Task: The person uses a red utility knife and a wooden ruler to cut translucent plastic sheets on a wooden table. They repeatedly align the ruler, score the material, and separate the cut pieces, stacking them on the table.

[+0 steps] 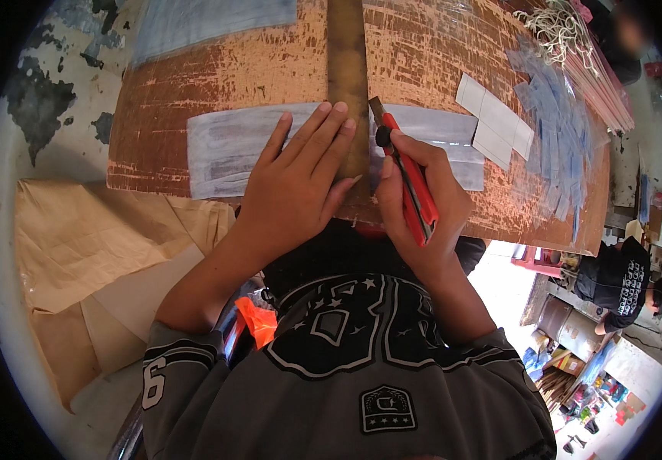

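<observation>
My left hand [296,172] lies flat with fingers stretched out, pressing on a brownish straight bar [348,54] and the clear plastic sheets [220,153] beside it. The bar runs across the sheets, toward and away from me. In my right hand [446,203] is a red box cutter [421,195] with a black slider. Its blade is out and stands at the bar's right edge, by the far edge of the sheets; whether it touches the plastic I cannot tell. The right part of the sheets shows beyond my right hand.
More plastic sheets [216,27] lie at the far left of the worn wooden table [423,61]. At right are pale flat pieces [496,123], bluish plastic strips [557,138] and pink sticks [595,84] with white strings. Brown paper [93,245] is at left; another person [618,280] is at right.
</observation>
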Demonstrator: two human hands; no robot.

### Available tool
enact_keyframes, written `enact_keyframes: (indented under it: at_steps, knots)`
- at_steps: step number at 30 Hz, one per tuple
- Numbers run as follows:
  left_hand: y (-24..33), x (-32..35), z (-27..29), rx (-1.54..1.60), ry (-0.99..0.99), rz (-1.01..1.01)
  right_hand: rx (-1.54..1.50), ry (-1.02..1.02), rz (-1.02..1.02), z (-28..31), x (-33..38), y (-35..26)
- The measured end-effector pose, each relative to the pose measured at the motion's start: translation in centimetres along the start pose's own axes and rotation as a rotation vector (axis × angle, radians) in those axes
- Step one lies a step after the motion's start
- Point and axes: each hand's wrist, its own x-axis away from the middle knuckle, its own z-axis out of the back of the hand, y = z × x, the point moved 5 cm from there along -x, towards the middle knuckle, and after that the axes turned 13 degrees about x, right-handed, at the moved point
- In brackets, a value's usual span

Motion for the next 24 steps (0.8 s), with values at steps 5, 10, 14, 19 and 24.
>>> enact_keyframes:
  at_steps: [5, 10, 14, 19, 24]
  knots:
    - [0.1, 0.0, 0.0, -0.037, 0.017, -0.020, 0.052, -0.003, 0.046, -0.1, 0.1, -0.5]
    - [0.0, 0.1, -0.1, 0.009, 0.006, -0.003, 0.057, 0.012, 0.087, -0.4, 0.3, -0.6]
    - [0.0, 0.0, 0.1, 0.013, 0.007, -0.013, 0.087, -0.016, 0.092, -0.2, 1.0, -0.9]
    - [0.0, 0.0, 0.0, 0.008, 0.021, -0.021, 0.117, -0.020, 0.127, 0.1, 2.1, -1.3]
    - [0.0, 0.1, 0.0, -0.008, 0.029, -0.029, 0.138, -0.042, 0.163, 0.7, 3.4, -1.8]
